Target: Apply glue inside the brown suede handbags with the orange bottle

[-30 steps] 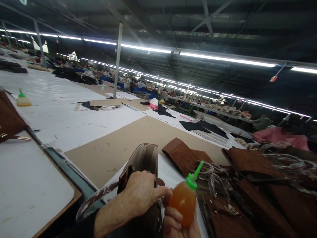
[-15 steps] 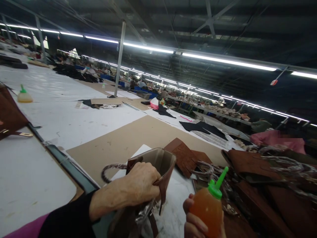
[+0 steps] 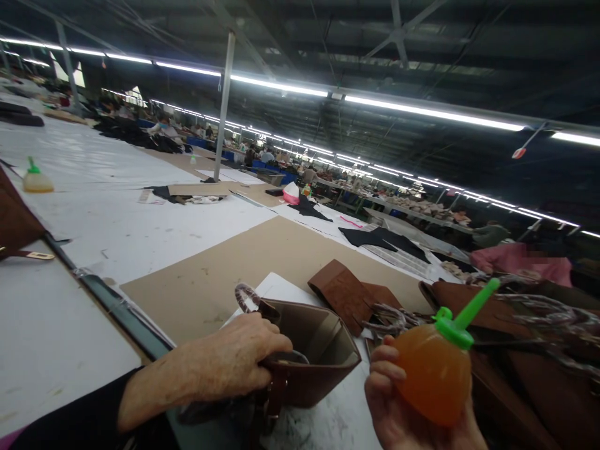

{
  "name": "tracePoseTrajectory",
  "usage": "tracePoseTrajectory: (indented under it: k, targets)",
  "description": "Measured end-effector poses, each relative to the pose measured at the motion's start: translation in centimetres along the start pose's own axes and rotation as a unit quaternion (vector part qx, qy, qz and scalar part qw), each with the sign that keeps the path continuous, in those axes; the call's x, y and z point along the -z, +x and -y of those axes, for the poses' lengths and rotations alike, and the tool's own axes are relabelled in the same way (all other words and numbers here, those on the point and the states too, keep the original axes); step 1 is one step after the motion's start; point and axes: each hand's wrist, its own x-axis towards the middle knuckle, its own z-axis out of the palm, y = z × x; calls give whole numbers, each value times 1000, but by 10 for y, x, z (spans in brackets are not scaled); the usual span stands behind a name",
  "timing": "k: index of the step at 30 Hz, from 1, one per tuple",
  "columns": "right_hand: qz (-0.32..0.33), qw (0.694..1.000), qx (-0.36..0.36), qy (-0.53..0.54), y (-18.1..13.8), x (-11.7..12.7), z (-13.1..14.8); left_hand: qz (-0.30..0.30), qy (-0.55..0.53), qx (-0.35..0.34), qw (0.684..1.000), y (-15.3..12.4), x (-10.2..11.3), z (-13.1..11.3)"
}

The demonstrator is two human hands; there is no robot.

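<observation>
My left hand (image 3: 234, 365) is closed on the rim of a brown leather handbag (image 3: 309, 362), which lies tipped with its open mouth facing up and right. A wrapped handle loop (image 3: 246, 295) sticks up behind my knuckles. My right hand (image 3: 403, 412) grips an orange glue bottle (image 3: 434, 372) with a green nozzle cap (image 3: 462, 320) pointing up to the right, just right of the bag.
More brown bags and wrapped chain straps (image 3: 515, 325) pile up at the right. A brown flap piece (image 3: 344, 294) lies behind the bag on a cardboard sheet (image 3: 262, 256). Another glue bottle (image 3: 36, 178) stands far left. Workers sit at distant tables.
My left hand has tipped the bag from upright down onto its side, mouth now open to the right. My right hand has carried the glue bottle rightward and higher.
</observation>
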Motion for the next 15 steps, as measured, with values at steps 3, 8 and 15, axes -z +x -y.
tracePoseTrajectory:
  k: [3,8,15]
  targets:
    - [-10,999,38,3,9,-19,-2,2,-30,10,1000,-2,6,-7]
    - [-44,996,81,-12,25,-26,-13,23,-104,45,993,-13,18,-5]
    - [-9,998,56,-23,31,-11,-12,-49,31,158,986,3,9,1]
